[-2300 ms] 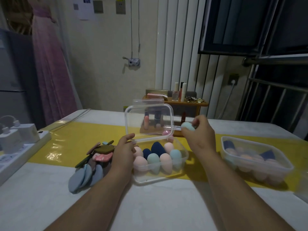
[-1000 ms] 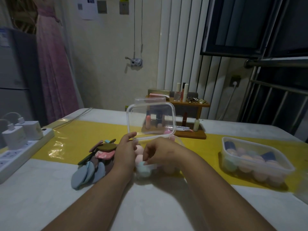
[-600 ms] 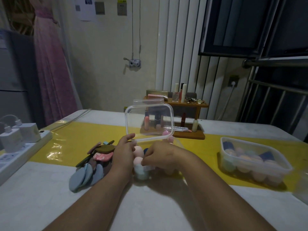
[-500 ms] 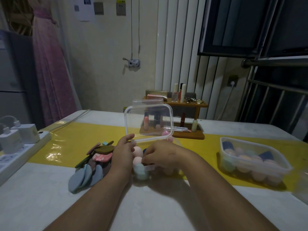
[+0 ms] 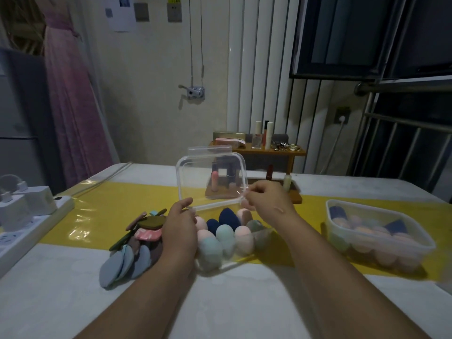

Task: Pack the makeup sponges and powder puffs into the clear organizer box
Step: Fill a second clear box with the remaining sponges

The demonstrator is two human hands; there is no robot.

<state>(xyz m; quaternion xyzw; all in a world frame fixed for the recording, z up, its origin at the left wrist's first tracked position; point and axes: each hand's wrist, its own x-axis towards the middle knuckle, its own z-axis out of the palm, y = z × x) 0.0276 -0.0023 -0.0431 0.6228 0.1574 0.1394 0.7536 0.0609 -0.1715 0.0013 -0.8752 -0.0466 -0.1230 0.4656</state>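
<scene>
1. Organizer box (image 5: 236, 262) of clear plastic sits in the middle of the table (image 5: 244, 304), its front on the white surface and its back on the yellow runner (image 5: 110, 206).
2. Its lid (image 5: 195, 177) stands upright at the rear edge (hinged open).
3. Makeup sponges (image 5: 226, 234) stand packed inside in rows: pink, teal and dark blue, rounded ends up.
4. Left hand (image 5: 179, 226) grasps the box's left side, thumb up near the lid's lower left corner, fingers curled over the wall.
5. Right hand (image 5: 269, 201) is raised at the lid's lower right corner with fingers curled and fingertips bunched there; I cannot tell whether it actually pinches the lid.
6. Powder puffs (image 5: 132, 258) lie in a loose overlapping pile just left of the box, blue-grey ones nearest, olive and pink behind.
7. Second clear box (image 5: 415, 249), also filled with sponges, sits well apart at the right.
8. Power strip (image 5: 29, 232) with chargers lies at the far left.
</scene>
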